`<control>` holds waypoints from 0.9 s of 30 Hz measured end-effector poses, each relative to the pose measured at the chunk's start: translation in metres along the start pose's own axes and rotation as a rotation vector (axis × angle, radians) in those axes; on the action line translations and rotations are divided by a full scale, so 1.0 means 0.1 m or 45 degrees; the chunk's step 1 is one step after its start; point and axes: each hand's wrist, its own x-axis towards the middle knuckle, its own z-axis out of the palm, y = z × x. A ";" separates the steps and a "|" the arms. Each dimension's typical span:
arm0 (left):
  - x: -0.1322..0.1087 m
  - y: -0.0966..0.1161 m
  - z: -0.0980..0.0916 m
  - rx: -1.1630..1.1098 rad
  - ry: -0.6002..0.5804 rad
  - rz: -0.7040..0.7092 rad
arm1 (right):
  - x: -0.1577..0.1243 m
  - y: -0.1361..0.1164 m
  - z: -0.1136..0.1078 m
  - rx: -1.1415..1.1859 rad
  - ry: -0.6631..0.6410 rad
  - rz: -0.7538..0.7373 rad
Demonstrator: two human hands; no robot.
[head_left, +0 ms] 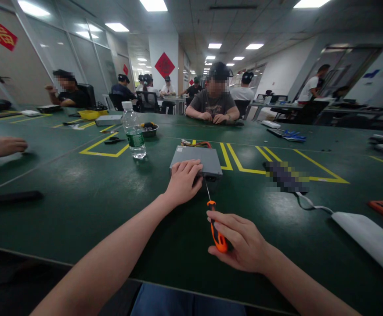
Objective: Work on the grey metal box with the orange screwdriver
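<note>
Two hands work at frame centre: left hand [183,181] lies unclenched on the flat grey metal box [200,158], seemingly steadying it; right hand [242,243] grips the orange-handled screwdriver [212,206], tip aimed at its near edge.

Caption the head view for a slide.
Left hand on a grey box; right hand holds a screwdriver, tip by the box.

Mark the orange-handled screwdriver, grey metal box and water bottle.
Orange-handled screwdriver [219,241]: head view, handle.
Grey metal box [200,157]: head view, top panel.
Clear plastic water bottle [135,139]: head view, green label.
</note>
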 end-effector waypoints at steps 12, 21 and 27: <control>0.00 -0.01 0.01 0.007 0.001 0.004 | 0.03 0.00 0.02 -0.013 -0.020 0.005; 0.00 -0.01 0.00 -0.003 0.016 0.013 | 0.06 -0.01 0.03 -0.024 -0.063 -0.002; 0.00 -0.01 0.02 -0.001 0.012 0.004 | 0.06 -0.03 0.05 -0.100 -0.110 -0.031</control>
